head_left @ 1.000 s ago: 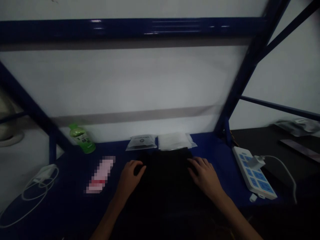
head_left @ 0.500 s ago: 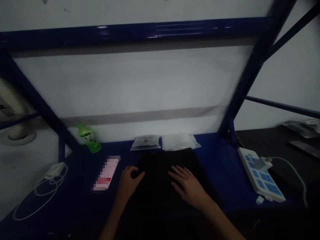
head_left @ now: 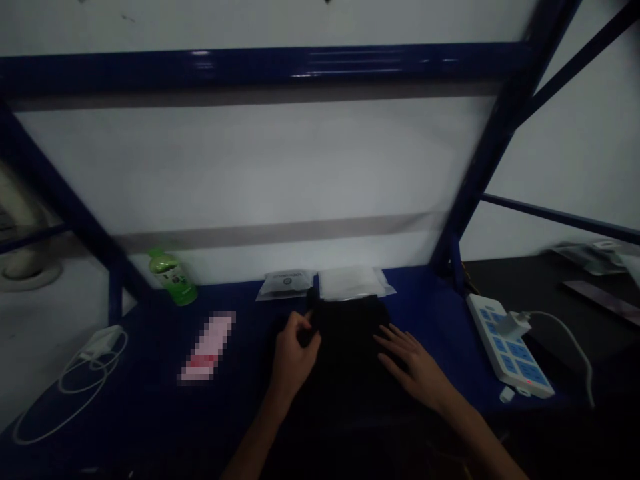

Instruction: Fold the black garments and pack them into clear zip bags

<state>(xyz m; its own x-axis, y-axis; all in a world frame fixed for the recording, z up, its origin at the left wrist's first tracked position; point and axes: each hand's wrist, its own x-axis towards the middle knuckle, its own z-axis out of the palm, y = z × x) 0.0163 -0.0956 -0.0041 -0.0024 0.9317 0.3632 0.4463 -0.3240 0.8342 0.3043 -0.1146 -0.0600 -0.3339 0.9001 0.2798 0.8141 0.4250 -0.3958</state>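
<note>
A black folded cloth lies on the dark blue tabletop, its far edge against a clear plastic packet. My left hand is at the cloth's left side, its fingers gathered and pinching the edge. My right hand rests flat on the cloth's right part, fingers spread and holding nothing. A smaller packet with a dark label lies just left of the clear one. The cloth's lower part fades into shadow.
A green-capped bottle stands at the back left. A blurred pink item lies left of my hands. A white power strip lies at the right, a white charger at the left. Blue steel shelf bars rise behind.
My left hand has moved right and forward onto the cloth's edge, pinching it, and the cloth's left part looks drawn in. My right hand has shifted slightly right.
</note>
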